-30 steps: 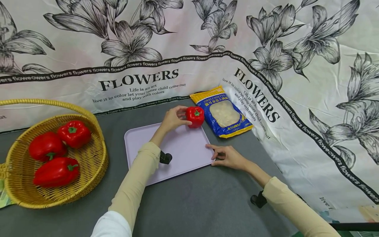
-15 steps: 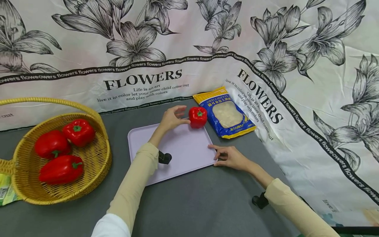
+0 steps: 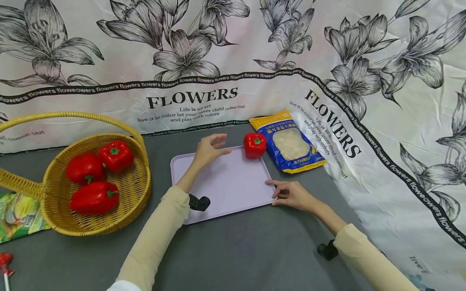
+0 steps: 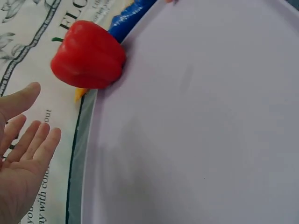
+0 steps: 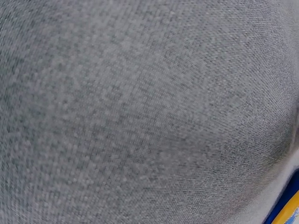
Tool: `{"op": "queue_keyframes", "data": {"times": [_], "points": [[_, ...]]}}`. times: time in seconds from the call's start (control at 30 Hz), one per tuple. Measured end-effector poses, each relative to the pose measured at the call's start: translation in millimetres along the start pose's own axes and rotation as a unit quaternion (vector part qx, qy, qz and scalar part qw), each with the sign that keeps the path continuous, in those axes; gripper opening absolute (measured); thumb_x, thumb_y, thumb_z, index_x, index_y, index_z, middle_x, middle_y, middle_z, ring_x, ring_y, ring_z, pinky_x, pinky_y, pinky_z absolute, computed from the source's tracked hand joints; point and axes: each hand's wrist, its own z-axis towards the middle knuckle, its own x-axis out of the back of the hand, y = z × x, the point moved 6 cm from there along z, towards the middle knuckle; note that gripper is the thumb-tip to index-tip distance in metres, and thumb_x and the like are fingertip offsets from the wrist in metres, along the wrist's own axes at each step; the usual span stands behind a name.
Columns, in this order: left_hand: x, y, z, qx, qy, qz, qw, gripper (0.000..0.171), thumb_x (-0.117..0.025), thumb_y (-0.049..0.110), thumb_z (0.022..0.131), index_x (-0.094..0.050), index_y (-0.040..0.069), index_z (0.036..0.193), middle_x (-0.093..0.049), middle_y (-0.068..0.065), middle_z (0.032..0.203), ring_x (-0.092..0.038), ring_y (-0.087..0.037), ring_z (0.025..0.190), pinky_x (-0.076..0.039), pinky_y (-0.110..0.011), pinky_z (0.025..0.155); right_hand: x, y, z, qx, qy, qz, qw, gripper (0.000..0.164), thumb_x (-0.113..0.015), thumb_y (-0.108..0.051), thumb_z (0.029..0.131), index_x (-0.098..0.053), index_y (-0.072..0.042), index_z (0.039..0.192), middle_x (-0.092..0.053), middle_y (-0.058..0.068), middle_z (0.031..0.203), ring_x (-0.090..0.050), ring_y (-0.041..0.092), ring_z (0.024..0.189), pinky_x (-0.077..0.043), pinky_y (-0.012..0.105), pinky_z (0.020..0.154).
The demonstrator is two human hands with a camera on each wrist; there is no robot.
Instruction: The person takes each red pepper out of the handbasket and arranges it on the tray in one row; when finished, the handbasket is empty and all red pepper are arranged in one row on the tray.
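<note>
A red bell pepper stands at the far right corner of a pale lilac tray. To its left my left hand hovers over the tray's far edge, fingers spread and holding nothing. In the left wrist view a gap separates that hand from the pepper. My right hand holds the tray's right edge near the front corner, with thumb and fingers at the rim. The right wrist view has only grey cloth and a bit of the blue and yellow bag; the hand is out of it.
A yellow wicker basket with several red peppers stands on the left. Behind the tray's right side lies the orecchiette bag. A green packet and a red lollipop are at the far left. A flower-print cloth backs the table.
My left hand has let go of the pepper and drawn back to the left. The pepper stays at the tray's corner. The head view has swung left; the right hand keeps its place.
</note>
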Motion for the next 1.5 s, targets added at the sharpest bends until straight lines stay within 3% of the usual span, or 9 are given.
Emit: {"op": "queue_keyframes", "data": {"times": [0.23, 0.53, 1.0, 1.33, 1.5], "points": [[12.4, 9.6, -11.5, -0.007, 0.014, -0.049, 0.9987, 0.05, -0.075, -0.003, 0.079, -0.06, -0.001, 0.127, -0.062, -0.018, 0.124, -0.061, -0.029, 0.113, -0.052, -0.029, 0.088, 0, 2, -1, 0.009, 0.006, 0.001, 1.0, 0.011, -0.079, -0.009, 0.078, -0.068, -0.011, 0.083, -0.054, 0.019, 0.134, -0.052, 0.034, 0.118, -0.053, 0.032, 0.085], [33.0, 31.3, -37.1, -0.012, -0.003, -0.082, 0.9966, 0.049, -0.072, -0.002, 0.082, -0.057, -0.003, 0.129, -0.062, -0.019, 0.124, -0.062, -0.028, 0.112, -0.052, -0.026, 0.087, 1, 0, -2, 0.008, 0.007, -0.005, 1.0, 0.011, -0.079, -0.009, 0.078, -0.069, -0.011, 0.082, -0.054, 0.018, 0.135, -0.05, 0.035, 0.122, -0.053, 0.031, 0.084], [77.0, 40.7, -74.3, 0.003, 0.009, -0.056, 0.9984, 0.047, -0.07, -0.002, 0.084, -0.056, -0.005, 0.128, -0.06, -0.021, 0.125, -0.062, -0.027, 0.11, -0.053, -0.026, 0.085, 1, -4, 0, 0.014, 0.003, -0.012, 1.0, 0.011, -0.078, -0.01, 0.079, -0.069, -0.01, 0.084, -0.053, 0.02, 0.135, -0.052, 0.035, 0.118, -0.053, 0.034, 0.084], [111.2, 37.5, -104.4, 0.018, 0.003, -0.037, 0.9992, 0.045, -0.067, 0.003, 0.088, -0.053, -0.007, 0.13, -0.057, -0.024, 0.127, -0.066, -0.012, 0.101, -0.052, -0.025, 0.085, -2, -5, 3, 0.019, -0.003, -0.005, 1.0, 0.01, -0.077, -0.01, 0.08, -0.069, -0.01, 0.085, -0.052, 0.022, 0.135, -0.049, 0.038, 0.12, -0.053, 0.035, 0.084], [130.1, 34.6, -122.7, 0.032, 0.004, -0.04, 0.9987, 0.047, -0.067, 0.008, 0.089, -0.051, -0.007, 0.131, -0.061, -0.016, 0.123, -0.066, -0.009, 0.1, -0.053, -0.026, 0.084, -3, -6, 3, 0.01, -0.004, -0.001, 1.0, 0.01, -0.078, -0.009, 0.079, -0.069, -0.011, 0.085, -0.052, 0.02, 0.135, -0.048, 0.038, 0.122, -0.053, 0.035, 0.085]]}}
